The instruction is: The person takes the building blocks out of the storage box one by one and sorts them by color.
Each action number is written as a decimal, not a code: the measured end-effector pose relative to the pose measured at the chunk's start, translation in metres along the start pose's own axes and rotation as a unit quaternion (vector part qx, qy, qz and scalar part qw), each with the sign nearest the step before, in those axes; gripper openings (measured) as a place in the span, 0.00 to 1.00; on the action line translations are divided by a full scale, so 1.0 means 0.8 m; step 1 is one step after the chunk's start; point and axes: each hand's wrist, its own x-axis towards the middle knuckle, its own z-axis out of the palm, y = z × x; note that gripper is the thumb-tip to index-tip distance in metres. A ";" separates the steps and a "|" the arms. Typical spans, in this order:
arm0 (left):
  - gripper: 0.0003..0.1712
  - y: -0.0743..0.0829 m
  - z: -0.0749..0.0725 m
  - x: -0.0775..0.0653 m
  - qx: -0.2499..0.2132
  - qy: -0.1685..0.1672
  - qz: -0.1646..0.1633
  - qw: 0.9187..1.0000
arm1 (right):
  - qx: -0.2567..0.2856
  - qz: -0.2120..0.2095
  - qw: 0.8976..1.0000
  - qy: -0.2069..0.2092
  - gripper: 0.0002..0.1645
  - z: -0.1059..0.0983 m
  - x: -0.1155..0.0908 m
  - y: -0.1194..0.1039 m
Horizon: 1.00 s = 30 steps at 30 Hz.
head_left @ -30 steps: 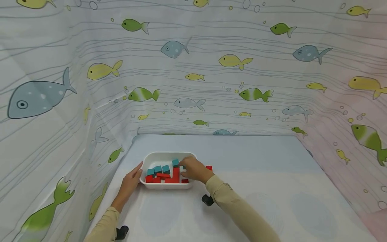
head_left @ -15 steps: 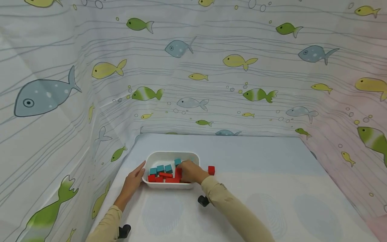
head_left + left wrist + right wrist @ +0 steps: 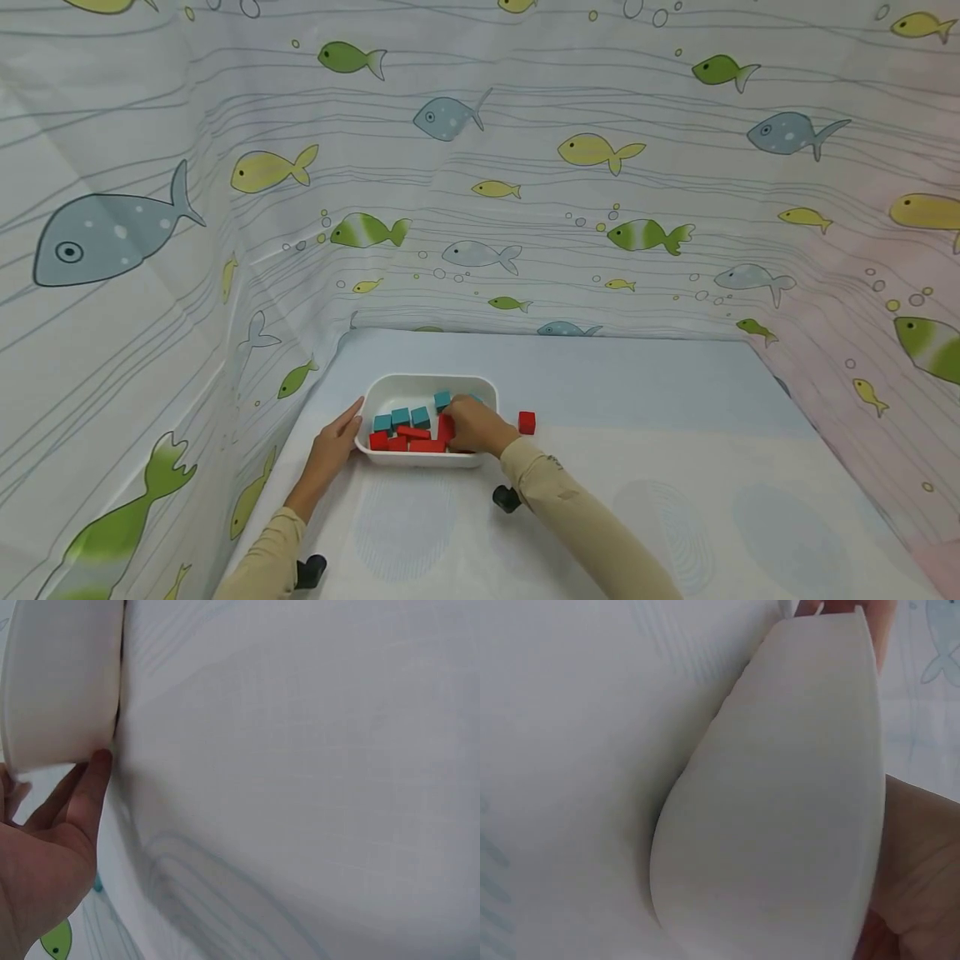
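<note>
A white plastic tray [image 3: 420,461] stands on the left part of the table, with teal cubes [image 3: 401,416] and red blocks [image 3: 427,447] inside. My left hand [image 3: 332,446] holds the tray's left end, fingers at the rim and lower edge in the left wrist view. Reaching over the right end, my right hand [image 3: 478,427] has its fingertips at both ends of a long red block [image 3: 446,427], partly covered by the hand. Another teal cube [image 3: 442,401] shows just beyond these fingers. In the right wrist view, the tray wall [image 3: 780,787] hides the fingertips.
A single red cube [image 3: 527,422] lies on the table just right of the tray. Black wrist-worn pieces show at the right forearm [image 3: 506,498] and the left forearm [image 3: 311,572]. A fish-patterned curtain [image 3: 480,208] surrounds the white table.
My right hand has shifted left and over the long red block, uncovering more of the loose red cube outside the tray. My left hand stays at the tray's left end.
</note>
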 end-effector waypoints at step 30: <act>0.31 0.002 0.005 -0.004 0.016 -0.003 0.001 1.000 | 0.022 0.043 0.996 0.081 0.29 -0.105 -0.106 0.085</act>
